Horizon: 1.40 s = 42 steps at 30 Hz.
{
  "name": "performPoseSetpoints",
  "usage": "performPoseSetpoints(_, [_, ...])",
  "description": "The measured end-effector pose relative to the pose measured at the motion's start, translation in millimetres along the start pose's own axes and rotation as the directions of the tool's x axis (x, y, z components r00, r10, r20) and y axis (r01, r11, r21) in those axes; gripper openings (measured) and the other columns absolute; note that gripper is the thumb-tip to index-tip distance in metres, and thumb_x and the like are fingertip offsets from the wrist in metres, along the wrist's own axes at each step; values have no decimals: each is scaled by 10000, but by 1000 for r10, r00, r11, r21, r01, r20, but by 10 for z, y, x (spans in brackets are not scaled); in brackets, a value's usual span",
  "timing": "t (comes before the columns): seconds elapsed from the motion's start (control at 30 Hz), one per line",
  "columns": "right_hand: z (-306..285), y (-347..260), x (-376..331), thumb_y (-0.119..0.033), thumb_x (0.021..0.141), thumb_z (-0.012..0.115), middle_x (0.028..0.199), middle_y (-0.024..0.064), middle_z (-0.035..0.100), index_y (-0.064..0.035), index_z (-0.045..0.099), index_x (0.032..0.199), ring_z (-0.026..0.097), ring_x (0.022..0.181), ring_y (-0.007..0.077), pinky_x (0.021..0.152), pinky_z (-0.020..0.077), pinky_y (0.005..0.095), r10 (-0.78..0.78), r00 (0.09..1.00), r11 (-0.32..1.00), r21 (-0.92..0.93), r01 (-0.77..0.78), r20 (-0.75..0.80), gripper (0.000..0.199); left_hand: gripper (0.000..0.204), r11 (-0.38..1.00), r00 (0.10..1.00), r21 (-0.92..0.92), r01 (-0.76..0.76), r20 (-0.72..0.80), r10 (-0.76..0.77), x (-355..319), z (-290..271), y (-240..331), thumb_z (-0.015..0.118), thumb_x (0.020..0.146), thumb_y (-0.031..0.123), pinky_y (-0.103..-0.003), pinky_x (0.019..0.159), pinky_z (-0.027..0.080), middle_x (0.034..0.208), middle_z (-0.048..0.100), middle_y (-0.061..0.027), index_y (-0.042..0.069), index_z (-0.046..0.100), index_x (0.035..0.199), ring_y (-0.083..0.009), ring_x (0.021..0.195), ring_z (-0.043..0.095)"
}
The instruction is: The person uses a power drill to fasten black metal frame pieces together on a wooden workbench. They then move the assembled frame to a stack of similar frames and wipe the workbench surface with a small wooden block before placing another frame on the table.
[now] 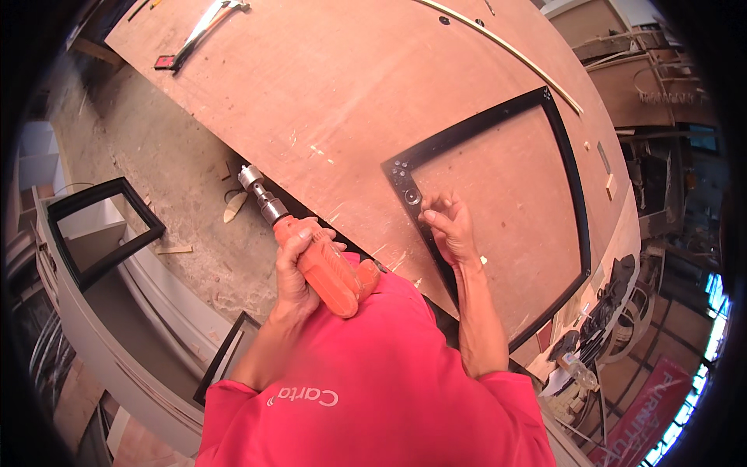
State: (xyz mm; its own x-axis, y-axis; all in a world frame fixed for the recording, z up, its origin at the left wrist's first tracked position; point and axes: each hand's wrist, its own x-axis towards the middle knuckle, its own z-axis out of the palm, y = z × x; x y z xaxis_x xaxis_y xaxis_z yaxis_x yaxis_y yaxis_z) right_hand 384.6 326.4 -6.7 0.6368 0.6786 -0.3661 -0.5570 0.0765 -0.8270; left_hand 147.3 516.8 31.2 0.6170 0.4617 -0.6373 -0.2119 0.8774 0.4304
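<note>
My left hand (292, 268) is wrapped round the body of an orange power drill (331, 272). The drill points up and to the left, away from my red shirt, with a silver cup-shaped cutter (250, 177) in its chuck. A black rectangular frame (572, 183) lies flat on the wooden tabletop (311, 93). One of its corners bears several small round marks, and a larger round recess (412, 197) sits below them. Beside that recess, over the frame's near side, my right hand (454, 229) is closed in a pinch; what the fingertips hold, if anything, cannot be made out.
A hammer (214, 27) and a red-ended tool (165, 62) lie at the table's far left. A thin wooden strip (513, 54) runs along the far right. Another black frame (105, 268) leans on a pale cabinet at left. Cables and a clear bottle (578, 370) crowd the right.
</note>
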Motion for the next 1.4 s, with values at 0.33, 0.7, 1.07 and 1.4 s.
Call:
performPoseSetpoints(0.33, [18, -52, -121, -180, 1004, 758, 1040, 53, 751, -27, 706, 1128, 658, 934, 106, 866, 519, 270, -76, 997, 916, -395, 73, 8, 204, 490, 1000, 1000, 9, -29, 6, 29, -80, 74, -56, 741, 945, 284, -484, 835, 657, 1085, 705, -193, 44, 559, 1331, -353, 923, 748])
performPoseSetpoints(0.7, [-150, 53, 94, -135, 927, 780, 974, 128, 734, -87, 846, 1053, 695, 933, 277, 837, 563, 389, -440, 892, 27, -991, 132, 107, 150, 487, 999, 999, 30, -32, 4, 32, -74, 116, -83, 735, 950, 286, -486, 831, 659, 1084, 702, -189, 38, 550, 1326, -352, 928, 753])
performPoseSetpoints(1.07, [-135, 248, 409, -169, 856, 840, 964, 93, 705, -125, 867, 1005, 652, 1005, 306, 866, 546, 452, -241, 933, -283, -939, 198, 269, 158, 480, 999, 1000, -18, -30, -8, 30, -93, 9, -75, 738, 958, 295, -484, 828, 666, 1091, 710, -192, 37, 566, 1324, -356, 933, 761])
performPoseSetpoints(1.4, [-174, 175, 610, -221, 797, 848, 921, 94, 692, -121, 852, 874, 613, 986, 305, 872, 498, 454, -130, 873, -456, -810, 368, 470, 126, 468, 997, 999, -79, -16, -30, 13, -107, -31, -51, 739, 959, 294, -492, 810, 673, 1074, 724, -199, 29, 579, 1310, -366, 909, 767])
